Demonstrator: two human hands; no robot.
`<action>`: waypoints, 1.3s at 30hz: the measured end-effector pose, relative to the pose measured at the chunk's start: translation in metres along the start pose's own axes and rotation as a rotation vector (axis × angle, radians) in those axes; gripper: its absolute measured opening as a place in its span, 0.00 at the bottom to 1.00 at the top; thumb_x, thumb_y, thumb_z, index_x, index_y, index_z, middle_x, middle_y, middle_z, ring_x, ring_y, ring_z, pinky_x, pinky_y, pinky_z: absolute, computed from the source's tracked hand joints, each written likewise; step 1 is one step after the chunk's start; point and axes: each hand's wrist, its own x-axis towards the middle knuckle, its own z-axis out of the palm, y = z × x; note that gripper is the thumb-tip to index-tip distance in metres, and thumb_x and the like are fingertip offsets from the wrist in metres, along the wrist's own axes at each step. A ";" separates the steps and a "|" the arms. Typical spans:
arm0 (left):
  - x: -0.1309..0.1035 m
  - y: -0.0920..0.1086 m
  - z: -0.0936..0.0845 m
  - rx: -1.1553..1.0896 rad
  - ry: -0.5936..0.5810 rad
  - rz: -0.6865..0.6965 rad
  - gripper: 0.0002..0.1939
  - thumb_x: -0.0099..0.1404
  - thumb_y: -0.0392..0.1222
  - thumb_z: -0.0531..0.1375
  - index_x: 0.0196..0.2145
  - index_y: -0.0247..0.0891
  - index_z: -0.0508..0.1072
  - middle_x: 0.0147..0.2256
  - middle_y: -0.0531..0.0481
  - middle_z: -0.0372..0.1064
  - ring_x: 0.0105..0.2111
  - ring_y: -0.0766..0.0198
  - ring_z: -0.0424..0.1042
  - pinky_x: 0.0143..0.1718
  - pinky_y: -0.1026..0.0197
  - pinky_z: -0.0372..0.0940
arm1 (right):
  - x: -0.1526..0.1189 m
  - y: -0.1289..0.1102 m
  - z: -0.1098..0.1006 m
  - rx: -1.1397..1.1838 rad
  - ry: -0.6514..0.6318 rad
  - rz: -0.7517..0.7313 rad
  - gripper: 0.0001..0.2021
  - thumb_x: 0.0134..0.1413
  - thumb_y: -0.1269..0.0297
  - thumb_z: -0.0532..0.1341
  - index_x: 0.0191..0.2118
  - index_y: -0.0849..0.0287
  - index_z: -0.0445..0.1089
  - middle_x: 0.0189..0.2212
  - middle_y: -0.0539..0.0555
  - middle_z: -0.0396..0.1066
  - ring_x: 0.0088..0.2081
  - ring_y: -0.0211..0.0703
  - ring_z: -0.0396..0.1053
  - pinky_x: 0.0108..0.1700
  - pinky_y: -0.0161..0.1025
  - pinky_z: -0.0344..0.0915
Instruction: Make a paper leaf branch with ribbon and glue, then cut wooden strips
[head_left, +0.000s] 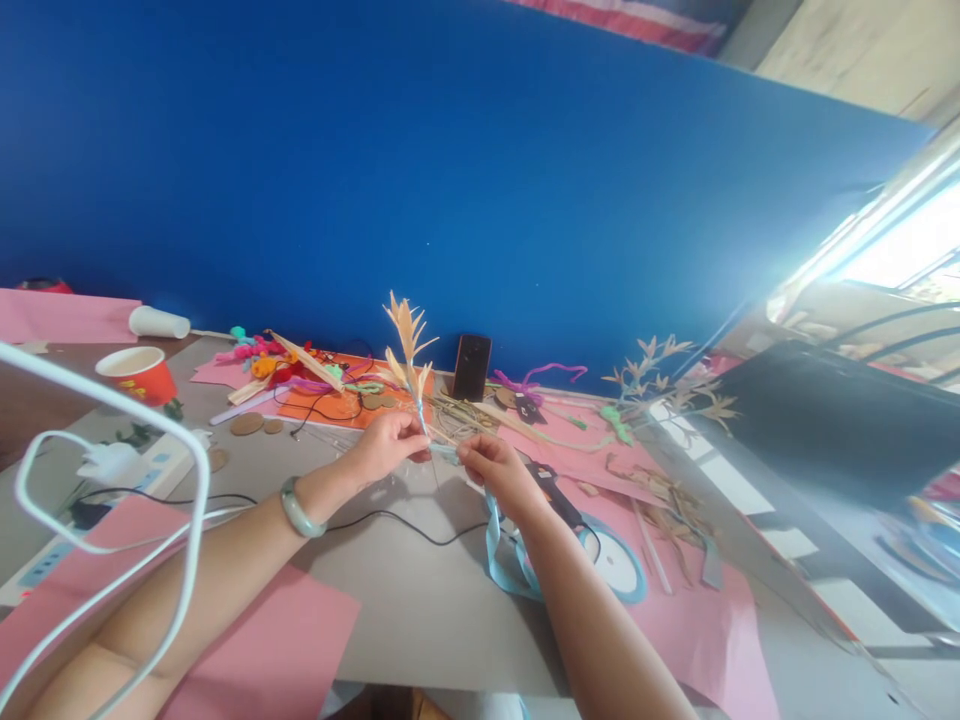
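My left hand (391,443) pinches the stem of an upright sprig of pale straw-coloured leaves (409,340). Light blue ribbon (444,452) runs from that stem across to my right hand (487,465), whose thumb and fingers are closed on it. From there the ribbon hangs in a loop below my right hand, near a white spool with a blue rim (619,560) lying on pink paper. The lower end of the stem shows as a thin line beneath my left fingers. A pale green bangle circles my left wrist.
A dark phone (471,368) leans against the blue partition (450,180). More leafy sprigs (652,370) stand at the right. Coloured craft pieces lie on orange paper (322,405). At the left are a red paper cup (136,375), a power strip (112,500) and a white cable.
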 end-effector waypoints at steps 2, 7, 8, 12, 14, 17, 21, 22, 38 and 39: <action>0.000 0.001 0.000 -0.006 0.002 -0.003 0.07 0.54 0.39 0.64 0.29 0.32 0.72 0.25 0.51 0.71 0.26 0.66 0.73 0.33 0.62 0.70 | 0.000 0.000 -0.001 -0.003 0.006 -0.003 0.14 0.42 0.55 0.67 0.23 0.59 0.66 0.13 0.42 0.57 0.17 0.30 0.50 0.21 0.31 0.45; -0.001 0.007 0.000 -0.039 0.025 -0.032 0.06 0.52 0.36 0.65 0.28 0.31 0.71 0.23 0.52 0.71 0.24 0.67 0.74 0.31 0.63 0.70 | -0.002 -0.008 -0.001 -0.100 0.032 0.022 0.14 0.42 0.54 0.66 0.24 0.59 0.66 0.12 0.42 0.55 0.15 0.29 0.48 0.19 0.31 0.42; -0.001 0.009 0.000 -0.037 0.031 -0.041 0.06 0.52 0.35 0.65 0.28 0.31 0.71 0.23 0.52 0.71 0.24 0.67 0.74 0.30 0.64 0.70 | -0.003 -0.010 -0.002 -0.133 0.039 0.023 0.14 0.43 0.53 0.65 0.23 0.59 0.65 0.12 0.42 0.55 0.15 0.29 0.47 0.19 0.31 0.41; 0.000 0.011 -0.001 -0.025 0.036 -0.048 0.06 0.52 0.34 0.65 0.27 0.31 0.71 0.22 0.51 0.71 0.23 0.67 0.73 0.30 0.64 0.70 | -0.008 -0.015 -0.012 -0.291 0.037 0.004 0.18 0.45 0.51 0.63 0.19 0.58 0.61 0.12 0.43 0.55 0.16 0.30 0.47 0.19 0.32 0.41; 0.000 0.009 -0.001 -0.031 0.025 -0.040 0.06 0.51 0.34 0.66 0.27 0.31 0.71 0.23 0.51 0.71 0.23 0.66 0.73 0.30 0.63 0.70 | -0.012 -0.017 -0.021 -0.411 0.060 -0.012 0.18 0.45 0.51 0.63 0.18 0.58 0.61 0.13 0.43 0.54 0.16 0.31 0.48 0.20 0.32 0.43; 0.000 0.005 0.001 -0.044 -0.003 -0.028 0.07 0.50 0.34 0.66 0.26 0.31 0.71 0.23 0.52 0.70 0.23 0.66 0.73 0.29 0.62 0.70 | -0.022 -0.021 -0.040 -0.630 0.157 -0.061 0.17 0.44 0.52 0.63 0.17 0.58 0.62 0.13 0.44 0.56 0.18 0.33 0.51 0.21 0.33 0.47; -0.001 0.002 0.001 -0.025 -0.024 -0.056 0.06 0.51 0.33 0.65 0.26 0.31 0.71 0.21 0.53 0.70 0.23 0.66 0.74 0.28 0.65 0.69 | -0.043 -0.034 -0.076 -0.898 0.332 -0.105 0.13 0.46 0.53 0.60 0.23 0.59 0.69 0.19 0.50 0.68 0.23 0.39 0.62 0.27 0.35 0.55; -0.002 0.003 0.000 -0.024 -0.023 -0.065 0.06 0.51 0.33 0.65 0.26 0.31 0.71 0.20 0.53 0.70 0.23 0.66 0.74 0.28 0.65 0.69 | -0.049 -0.037 -0.086 -0.950 0.384 -0.109 0.14 0.46 0.53 0.59 0.24 0.59 0.69 0.21 0.51 0.70 0.24 0.40 0.63 0.28 0.36 0.56; -0.008 0.014 0.002 -0.138 -0.093 -0.157 0.08 0.50 0.32 0.66 0.29 0.29 0.72 0.20 0.50 0.71 0.22 0.66 0.73 0.28 0.64 0.70 | -0.055 0.012 -0.119 -1.234 0.289 0.295 0.19 0.49 0.48 0.58 0.21 0.59 0.69 0.19 0.53 0.69 0.22 0.41 0.64 0.25 0.35 0.49; -0.009 0.015 0.002 -0.145 -0.102 -0.157 0.08 0.50 0.32 0.66 0.29 0.29 0.72 0.20 0.50 0.72 0.22 0.66 0.73 0.27 0.64 0.70 | -0.050 0.016 -0.119 -1.181 0.268 0.306 0.19 0.49 0.48 0.58 0.19 0.59 0.67 0.16 0.52 0.66 0.21 0.40 0.63 0.24 0.35 0.48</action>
